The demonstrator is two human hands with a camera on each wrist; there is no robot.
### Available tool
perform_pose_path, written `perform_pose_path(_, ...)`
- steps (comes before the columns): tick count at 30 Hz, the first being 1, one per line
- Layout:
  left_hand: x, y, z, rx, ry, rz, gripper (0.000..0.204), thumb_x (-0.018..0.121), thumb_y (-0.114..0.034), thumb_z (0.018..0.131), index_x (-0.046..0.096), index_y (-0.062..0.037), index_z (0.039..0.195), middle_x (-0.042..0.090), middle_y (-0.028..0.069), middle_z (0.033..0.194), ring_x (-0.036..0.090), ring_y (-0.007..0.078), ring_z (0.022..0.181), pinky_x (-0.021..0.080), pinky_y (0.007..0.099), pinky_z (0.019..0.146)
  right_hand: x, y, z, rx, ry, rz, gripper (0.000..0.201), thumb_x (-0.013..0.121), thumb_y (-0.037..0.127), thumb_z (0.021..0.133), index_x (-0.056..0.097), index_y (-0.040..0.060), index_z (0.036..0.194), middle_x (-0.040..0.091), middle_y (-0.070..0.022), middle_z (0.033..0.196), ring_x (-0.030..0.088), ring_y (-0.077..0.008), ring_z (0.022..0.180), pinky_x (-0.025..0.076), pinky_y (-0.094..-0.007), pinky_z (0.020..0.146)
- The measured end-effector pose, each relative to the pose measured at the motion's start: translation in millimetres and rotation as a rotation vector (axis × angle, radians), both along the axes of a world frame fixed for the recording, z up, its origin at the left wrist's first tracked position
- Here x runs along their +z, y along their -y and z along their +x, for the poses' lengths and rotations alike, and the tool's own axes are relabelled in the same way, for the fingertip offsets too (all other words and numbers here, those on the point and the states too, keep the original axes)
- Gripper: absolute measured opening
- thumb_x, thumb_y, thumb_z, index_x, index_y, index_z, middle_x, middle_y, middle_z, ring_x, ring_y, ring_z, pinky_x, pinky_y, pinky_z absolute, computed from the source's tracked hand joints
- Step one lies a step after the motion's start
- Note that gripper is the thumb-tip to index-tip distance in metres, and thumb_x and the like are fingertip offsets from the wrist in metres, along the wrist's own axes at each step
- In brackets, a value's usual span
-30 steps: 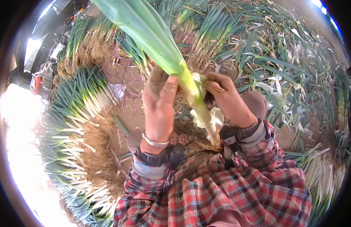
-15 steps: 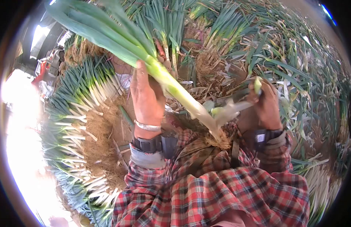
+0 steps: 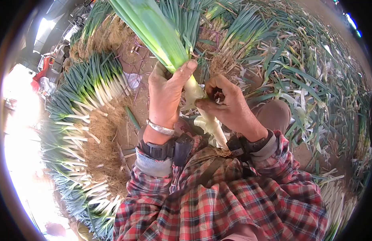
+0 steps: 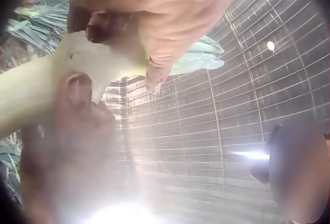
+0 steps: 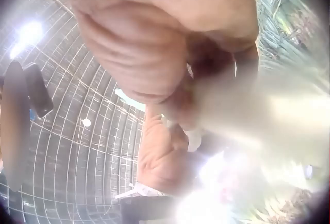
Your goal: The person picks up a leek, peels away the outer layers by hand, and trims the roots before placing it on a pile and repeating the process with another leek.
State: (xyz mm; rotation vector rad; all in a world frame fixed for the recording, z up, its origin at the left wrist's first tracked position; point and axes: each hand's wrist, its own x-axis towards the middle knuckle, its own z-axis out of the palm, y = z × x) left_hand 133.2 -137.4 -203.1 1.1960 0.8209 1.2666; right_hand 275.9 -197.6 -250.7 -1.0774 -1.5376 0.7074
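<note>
A large leek (image 3: 160, 34) slants across the lap, its broad green leaves pointing up and its roots (image 3: 223, 152) against the checked shirt. My left hand (image 3: 166, 98) grips it where green turns pale, thumb lying across the front. Lower on the pale shaft, my right hand (image 3: 232, 104) pinches the outer layer between thumb and fingers. A loosened pale skin (image 3: 206, 123) hangs around the shaft below. In the left wrist view, the pale shaft (image 4: 26, 90) runs between both hands. The right wrist view shows the right hand (image 5: 154, 43) close up, with the shaft blurred.
Trimmed leeks (image 3: 101, 84) lie in a curved row at the left, roots inward. More bundles (image 3: 242, 36) lie ahead. A heap of leaves and peelings (image 3: 302, 96) covers the ground at right. Pale-stemmed leeks (image 3: 334, 201) lie at the lower right.
The right hand pulled a strip of skin away to the right, then came back to pinch the shaft. The leek swung left and back upright, with the left hand still gripping it.
</note>
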Motion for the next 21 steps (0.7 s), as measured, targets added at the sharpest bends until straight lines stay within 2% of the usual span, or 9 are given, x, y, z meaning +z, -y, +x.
perform_pose_path(2, -5, -1, 3, 0.006, -0.041, 0.011, 0.038, 0.081, -0.021, 0.08, 0.062, 0.0, 0.107, 0.065, 0.0008, 0.093, 0.057, 0.0073, 0.079, 0.046, 0.0227, 0.07, -1, 2, 4, 0.0, 0.047, 0.024, 0.029, 0.077, 0.006, 0.075, 0.056, 0.0021, 0.093, 0.054, -0.0092, 0.082, 0.054, -0.0199, 0.07, 0.045, -0.0327, 0.063)
perform_pose_path(5, -5, -4, 4, 0.053, -0.074, 0.073, 0.038, 0.081, -0.022, 0.08, 0.063, 0.0005, 0.105, 0.065, 0.0001, 0.09, 0.056, 0.0069, 0.078, 0.046, 0.0227, 0.069, 4, 10, 8, 0.165, 0.118, 0.033, 0.027, 0.077, 0.006, 0.073, 0.056, 0.0021, 0.09, 0.054, -0.0103, 0.082, 0.054, -0.0219, 0.07, 0.044, -0.0344, 0.063)
perform_pose_path(7, -1, -4, 0, 0.079, -0.118, 0.018, 0.04, 0.081, -0.023, 0.08, 0.061, 0.0009, 0.105, 0.065, 0.001, 0.092, 0.056, 0.0069, 0.078, 0.046, 0.0224, 0.068, 1, 26, 4, 0.131, 0.13, 0.146, 0.027, 0.076, 0.006, 0.072, 0.055, 0.0022, 0.089, 0.054, -0.0108, 0.083, 0.054, -0.0253, 0.073, 0.045, -0.0366, 0.065)
perform_pose_path(8, -5, -4, 1, 0.076, -0.111, 0.014, 0.04, 0.081, -0.023, 0.08, 0.061, 0.0009, 0.105, 0.065, 0.001, 0.092, 0.056, 0.0069, 0.078, 0.046, 0.0224, 0.068, 1, 28, 1, -0.079, 0.113, 0.066, 0.025, 0.074, 0.006, 0.074, 0.056, 0.0027, 0.09, 0.055, -0.0116, 0.084, 0.056, -0.0302, 0.077, 0.045, -0.0391, 0.067)
perform_pose_path(10, -10, -5, 6, 0.044, -0.053, 0.07, 0.041, 0.079, -0.024, 0.082, 0.059, 0.0003, 0.109, 0.065, 0.0017, 0.094, 0.057, 0.0077, 0.079, 0.046, 0.0224, 0.067, 8, 17, -6, -0.145, 0.127, 0.128, 0.024, 0.074, 0.005, 0.074, 0.056, 0.0033, 0.09, 0.055, -0.0121, 0.084, 0.056, -0.0321, 0.079, 0.045, -0.0401, 0.069)
perform_pose_path(12, -5, 2, 6, 0.015, -0.05, 0.04, 0.041, 0.077, -0.025, 0.084, 0.058, -0.0003, 0.111, 0.064, 0.0018, 0.095, 0.057, 0.0079, 0.079, 0.046, 0.0225, 0.067, 14, 10, -12, -0.195, 0.163, 0.155, 0.023, 0.071, 0.003, 0.075, 0.056, 0.004, 0.093, 0.054, -0.0136, 0.083, 0.058, -0.0364, 0.081, 0.047, -0.0426, 0.07)
perform_pose_path(17, 4, 6, -8, -0.151, -0.057, -0.041, 0.04, 0.074, -0.025, 0.087, 0.057, -0.0009, 0.115, 0.064, 0.0018, 0.095, 0.056, 0.0076, 0.08, 0.046, 0.0237, 0.068, 10, 5, 3, -0.153, 0.193, 0.249, 0.018, 0.066, -0.001, 0.078, 0.057, 0.0019, 0.093, 0.054, -0.0133, 0.081, 0.059, -0.0341, 0.072, 0.046, -0.0397, 0.063)
perform_pose_path(20, -10, 0, -10, -0.139, -0.033, 0.032, 0.039, 0.073, -0.025, 0.088, 0.059, -0.0001, 0.114, 0.064, 0.0021, 0.096, 0.057, 0.0084, 0.08, 0.045, 0.0245, 0.069, 22, 25, 30, 0.297, 0.199, 0.013, 0.009, 0.063, -0.002, 0.081, 0.059, 0.0002, 0.089, 0.059, -0.0137, 0.081, 0.06, -0.0317, 0.074, 0.047, -0.0374, 0.067)
perform_pose_path(21, -12, -3, -14, -0.072, -0.085, 0.025, 0.039, 0.072, -0.026, 0.088, 0.06, 0.0, 0.114, 0.064, 0.0022, 0.096, 0.057, 0.0088, 0.081, 0.045, 0.0252, 0.071, 17, 39, 38, 0.3, 0.201, 0.009, 0.009, 0.063, -0.002, 0.081, 0.059, 0.0002, 0.089, 0.059, -0.0137, 0.081, 0.06, -0.0317, 0.074, 0.047, -0.0374, 0.067)
